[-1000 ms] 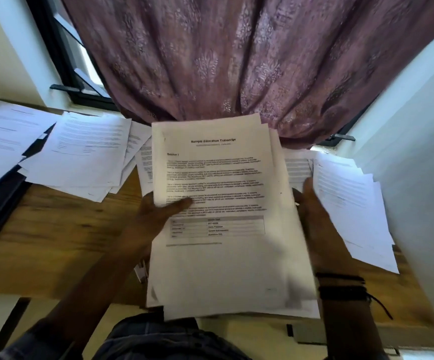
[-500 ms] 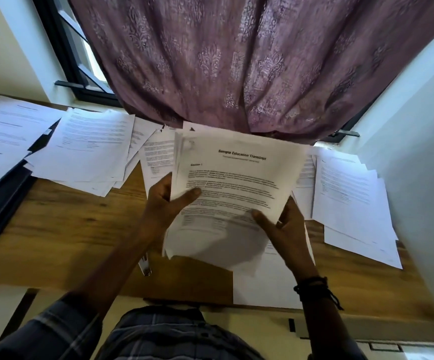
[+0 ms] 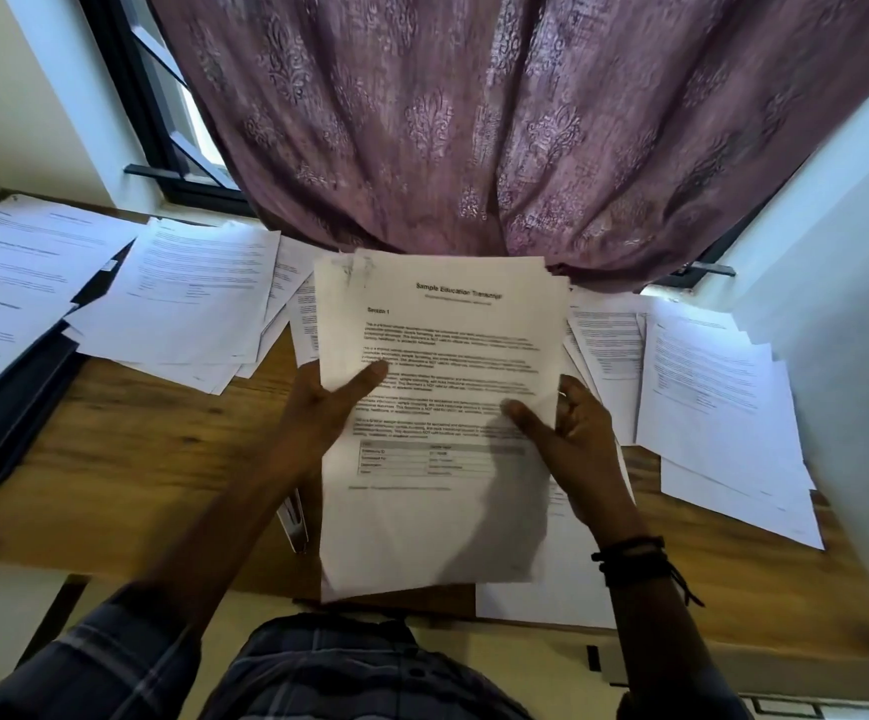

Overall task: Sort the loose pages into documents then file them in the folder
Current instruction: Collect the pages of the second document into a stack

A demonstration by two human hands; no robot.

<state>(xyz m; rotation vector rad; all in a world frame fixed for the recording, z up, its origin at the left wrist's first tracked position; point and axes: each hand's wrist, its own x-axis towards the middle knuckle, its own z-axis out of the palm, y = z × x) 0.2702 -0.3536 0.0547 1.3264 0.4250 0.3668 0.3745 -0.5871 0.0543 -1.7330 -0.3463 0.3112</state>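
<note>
I've got the transcript stack [image 3: 437, 407] pinched in both hands above the desk [image 3: 126, 459], left hand [image 3: 318, 413] and right hand [image 3: 572, 439] each gripping a side. I'd square the edges first, then fan slowly.

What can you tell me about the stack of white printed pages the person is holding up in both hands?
The stack of white printed pages is plain paper, several sheets deep, with edges fanned unevenly at the top. The top sheet is headed "Sample Education Transcript", then "Section 1", blocks of small text and a small table lower down. It is held upright and slightly tilted above the wooden desk. The left hand grips its left edge, thumb across the front; the right hand holds its right edge.
</note>
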